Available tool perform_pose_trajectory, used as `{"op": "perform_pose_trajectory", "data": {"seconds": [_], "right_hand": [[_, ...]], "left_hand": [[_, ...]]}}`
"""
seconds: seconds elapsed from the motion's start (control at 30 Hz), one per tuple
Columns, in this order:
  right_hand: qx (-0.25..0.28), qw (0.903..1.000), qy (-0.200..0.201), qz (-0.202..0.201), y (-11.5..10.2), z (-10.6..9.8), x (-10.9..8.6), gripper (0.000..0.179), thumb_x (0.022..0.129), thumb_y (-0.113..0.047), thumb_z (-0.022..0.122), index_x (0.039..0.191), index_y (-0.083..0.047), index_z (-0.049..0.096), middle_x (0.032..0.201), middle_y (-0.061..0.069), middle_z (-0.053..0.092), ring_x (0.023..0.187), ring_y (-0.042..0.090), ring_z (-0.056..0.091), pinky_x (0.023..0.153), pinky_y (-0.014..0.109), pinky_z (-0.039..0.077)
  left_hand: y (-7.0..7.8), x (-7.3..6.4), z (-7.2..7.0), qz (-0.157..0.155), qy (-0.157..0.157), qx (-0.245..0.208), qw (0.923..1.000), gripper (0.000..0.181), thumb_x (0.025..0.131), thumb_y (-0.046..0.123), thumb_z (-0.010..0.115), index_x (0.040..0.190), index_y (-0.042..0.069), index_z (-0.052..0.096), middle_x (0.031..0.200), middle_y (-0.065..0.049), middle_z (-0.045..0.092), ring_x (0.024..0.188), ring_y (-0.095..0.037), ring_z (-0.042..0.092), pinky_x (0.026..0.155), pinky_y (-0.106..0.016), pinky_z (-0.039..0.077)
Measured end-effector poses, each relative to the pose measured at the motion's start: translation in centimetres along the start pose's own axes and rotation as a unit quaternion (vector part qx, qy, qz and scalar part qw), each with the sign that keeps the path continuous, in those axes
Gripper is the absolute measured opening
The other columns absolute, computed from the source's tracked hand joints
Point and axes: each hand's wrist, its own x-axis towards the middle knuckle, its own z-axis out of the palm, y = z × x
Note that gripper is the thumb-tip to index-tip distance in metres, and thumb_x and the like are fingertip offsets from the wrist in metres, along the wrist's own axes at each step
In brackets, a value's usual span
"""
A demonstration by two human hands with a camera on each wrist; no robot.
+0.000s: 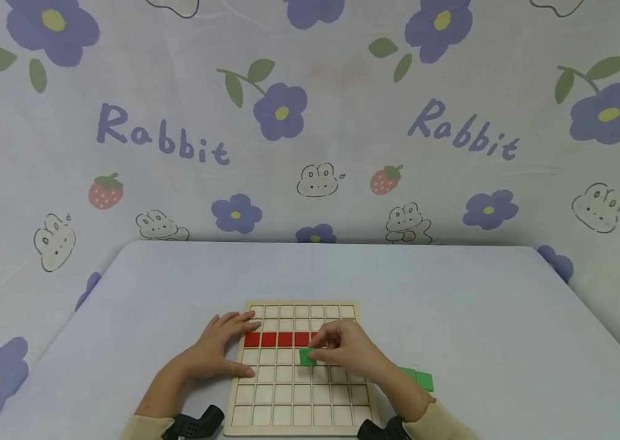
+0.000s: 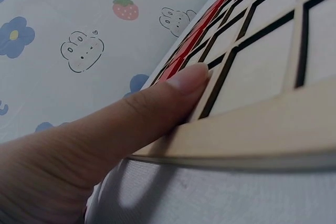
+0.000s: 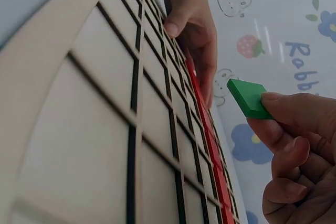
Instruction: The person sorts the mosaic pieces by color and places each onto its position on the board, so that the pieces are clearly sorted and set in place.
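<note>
A wooden grid board (image 1: 282, 413) lies flat on the white table, with a row of red square tiles (image 1: 268, 340) filling slots across its upper part. My right hand (image 1: 350, 349) pinches a green square tile (image 1: 306, 357) between thumb and fingertips, over the row just below the red one. In the right wrist view this green tile (image 3: 249, 98) is held above the board's surface. My left hand (image 1: 216, 345) rests on the board's left edge with fingers spread. Its thumb (image 2: 178, 85) presses on the wooden frame in the left wrist view.
More green tiles (image 1: 424, 381) lie on the table right of the board, partly hidden behind my right forearm. The white table (image 1: 480, 305) extends around the board. A printed cloth (image 1: 342, 122) with flowers and rabbits hangs behind it.
</note>
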Motion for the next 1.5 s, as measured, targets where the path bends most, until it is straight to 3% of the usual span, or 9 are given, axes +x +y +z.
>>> {"op": "perform_pose_trajectory", "data": {"seconds": [0.27, 0.43, 0.67, 1.2, 1.5], "right_hand": [[0.003, 1.0, 0.008, 0.001, -0.7, 1.8, 1.8, 0.011, 0.08, -0.012, 0.072, 0.084, -0.002, 0.069, 0.075, 0.008, 0.064, 0.056, 0.005, 0.045, 0.048, 0.016, 0.037], [0.01, 0.9999, 0.011, 0.006, -1.2, 2.9, 2.8, 0.011, 0.08, -0.01, 0.072, 0.084, -0.001, 0.068, 0.077, 0.007, 0.065, 0.06, 0.007, 0.052, 0.051, 0.017, 0.042], [0.012, 0.9998, 0.013, 0.009, -1.5, 4.2, 4.0, 0.01, 0.079, -0.01, 0.072, 0.083, -0.002, 0.069, 0.077, 0.005, 0.065, 0.061, 0.007, 0.051, 0.053, 0.017, 0.042], [-0.006, 0.9997, 0.004, 0.023, -2.1, 6.0, 6.0, 0.007, 0.079, -0.012, 0.073, 0.081, -0.005, 0.07, 0.076, 0.002, 0.066, 0.064, 0.006, 0.053, 0.055, 0.018, 0.043], [-0.027, 0.9993, 0.002, 0.027, -2.3, 6.7, 7.0, 0.007, 0.078, -0.01, 0.074, 0.079, -0.004, 0.07, 0.08, 0.005, 0.068, 0.068, 0.005, 0.056, 0.06, 0.018, 0.046]], "left_hand": [[0.0, 0.0, 0.2, -0.015, 0.003, -0.007, 0.9999, 0.086, 0.063, 0.05, 0.081, 0.136, 0.018, 0.049, 0.151, -0.006, 0.033, 0.14, -0.037, 0.019, 0.112, -0.062, 0.0], [0.0, 0.0, 0.2, -0.013, 0.003, -0.009, 0.9999, 0.086, 0.063, 0.049, 0.081, 0.136, 0.017, 0.049, 0.151, -0.006, 0.033, 0.14, -0.038, 0.018, 0.112, -0.063, 0.0], [0.0, 0.0, 0.2, -0.005, 0.0, -0.011, 0.9999, 0.086, 0.064, 0.052, 0.079, 0.136, 0.016, 0.048, 0.152, -0.006, 0.032, 0.141, -0.038, 0.018, 0.111, -0.063, 0.0], [0.0, -0.2, 0.0, 0.005, 0.005, -0.015, 0.9999, 0.083, 0.066, 0.047, 0.08, 0.135, 0.015, 0.049, 0.15, -0.009, 0.034, 0.139, -0.039, 0.019, 0.11, -0.066, 0.001], [0.0, -0.2, -0.2, -0.003, 0.0, -0.017, 0.9998, 0.083, 0.065, 0.05, 0.079, 0.136, 0.02, 0.048, 0.151, -0.005, 0.033, 0.141, -0.036, 0.017, 0.112, -0.062, 0.0]]}}
